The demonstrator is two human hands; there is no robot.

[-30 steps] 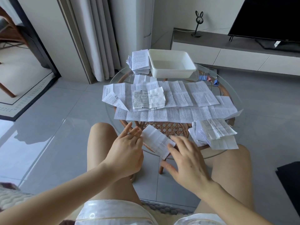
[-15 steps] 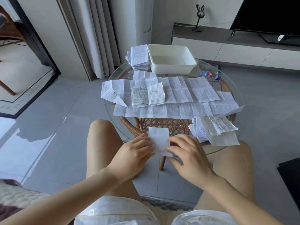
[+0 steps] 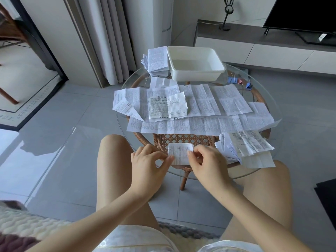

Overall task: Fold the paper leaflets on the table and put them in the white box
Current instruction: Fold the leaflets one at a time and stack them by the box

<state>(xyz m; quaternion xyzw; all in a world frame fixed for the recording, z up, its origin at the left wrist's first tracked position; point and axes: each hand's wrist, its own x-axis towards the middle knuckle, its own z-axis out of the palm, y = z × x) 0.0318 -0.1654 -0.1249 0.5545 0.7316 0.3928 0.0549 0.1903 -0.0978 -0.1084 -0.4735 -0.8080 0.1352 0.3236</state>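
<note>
A small folded leaflet (image 3: 179,153) lies at the near edge of the round glass table (image 3: 272,110). My left hand (image 3: 148,165) pinches its lower left corner and my right hand (image 3: 206,161) pinches its right edge. Several unfolded leaflets (image 3: 200,113) are spread across the table's middle. The white box (image 3: 195,63) stands at the far side and looks empty. A stack of folded leaflets (image 3: 157,60) sits to the left of the box, and a loose pile of leaflets (image 3: 249,148) lies at the near right.
Coloured binder clips (image 3: 238,81) lie right of the box. My bare knees flank the table's near edge. A rattan base shows through the glass. A TV cabinet (image 3: 254,44) with a rabbit ornament runs along the back; curtains hang at the far left.
The leaflet was a longer, tilted strip held loosely; now it is folded smaller and squared up, and both hands have closed in on its edges.
</note>
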